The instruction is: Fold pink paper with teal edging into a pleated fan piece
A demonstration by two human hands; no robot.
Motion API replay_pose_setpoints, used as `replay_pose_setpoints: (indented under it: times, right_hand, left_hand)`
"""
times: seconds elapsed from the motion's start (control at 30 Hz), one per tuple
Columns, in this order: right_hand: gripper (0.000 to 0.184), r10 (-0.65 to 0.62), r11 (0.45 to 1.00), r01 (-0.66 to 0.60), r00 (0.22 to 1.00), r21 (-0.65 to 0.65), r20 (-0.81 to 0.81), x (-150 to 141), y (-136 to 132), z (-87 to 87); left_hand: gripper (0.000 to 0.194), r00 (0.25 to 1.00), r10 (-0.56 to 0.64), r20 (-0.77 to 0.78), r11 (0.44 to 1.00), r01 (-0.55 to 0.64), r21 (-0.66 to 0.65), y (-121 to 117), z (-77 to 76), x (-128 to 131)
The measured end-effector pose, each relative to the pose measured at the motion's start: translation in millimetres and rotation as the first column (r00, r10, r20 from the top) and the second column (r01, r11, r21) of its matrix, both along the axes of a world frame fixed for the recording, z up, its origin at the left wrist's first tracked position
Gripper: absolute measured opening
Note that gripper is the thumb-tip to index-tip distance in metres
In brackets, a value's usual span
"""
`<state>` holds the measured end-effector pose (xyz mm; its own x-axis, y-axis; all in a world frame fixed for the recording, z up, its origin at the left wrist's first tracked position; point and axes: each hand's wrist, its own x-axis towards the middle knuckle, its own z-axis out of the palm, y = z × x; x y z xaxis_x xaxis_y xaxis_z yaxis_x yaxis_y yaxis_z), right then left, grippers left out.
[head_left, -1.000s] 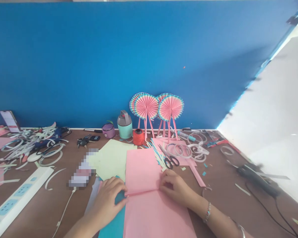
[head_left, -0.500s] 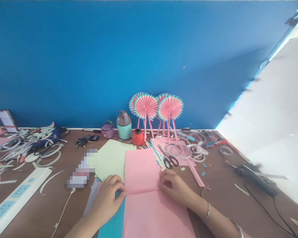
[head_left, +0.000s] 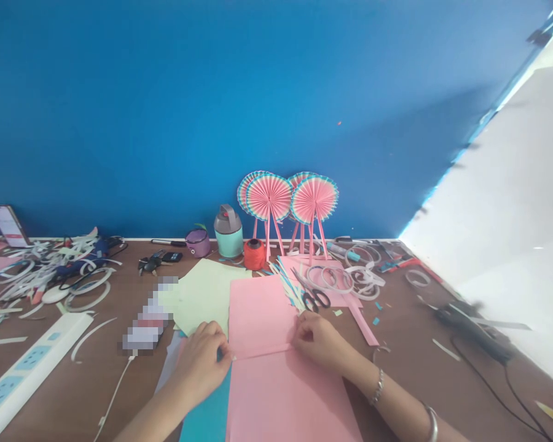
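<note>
A long sheet of pink paper (head_left: 290,399) lies in front of me, with a narrow crosswise fold between my hands. At the left end of that fold, my left hand (head_left: 207,356) pinches the paper edge between thumb and forefinger. My right hand (head_left: 316,337) is closed on the fold's right end, its fingertips partly hidden. Pale green sheets (head_left: 205,294) lie beyond my left hand, and a blue sheet (head_left: 207,411) shows under its wrist. Black-handled scissors (head_left: 316,299) rest just beyond my right hand, among thin paper strips.
Pink pleated paper fans (head_left: 270,196) stand against the blue wall. Near them are a red thread spool (head_left: 255,254) and a teal-grey container (head_left: 229,231). A white power strip (head_left: 32,368) lies left, a black corded tool (head_left: 474,331) right. Coiled white strips (head_left: 364,279) lie behind the scissors.
The left thumb and forefinger have closed together at the fold's left end. The fold looks flatter. The right hand keeps its place at the other end; the view has shifted slightly.
</note>
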<state>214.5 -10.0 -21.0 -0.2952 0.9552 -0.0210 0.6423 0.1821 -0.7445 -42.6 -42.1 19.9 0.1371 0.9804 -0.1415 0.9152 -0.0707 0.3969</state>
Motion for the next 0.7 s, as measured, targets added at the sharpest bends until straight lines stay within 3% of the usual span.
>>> replay_pose_setpoints:
  times: [0.27,0.53,0.7]
  right_hand:
    - [0.025,0.03,0.999,-0.027,0.997,-0.047,0.07,-2,11,2.5]
    - [0.026,0.042,0.993,-0.025,0.989,-0.116,0.141,-4,14,7.2]
    - [0.026,0.065,0.992,-0.046,0.986,-0.12,0.157,-4,16,11.1]
  left_hand:
    - [0.019,0.996,-0.032,-0.088,0.999,0.032,0.001,3,7.5,2]
    - [0.021,0.99,-0.085,-0.11,0.996,0.089,0.032,6,1.1,1]
    - [0.023,0.984,-0.098,-0.147,0.995,0.097,-0.019,7,6.6,5]
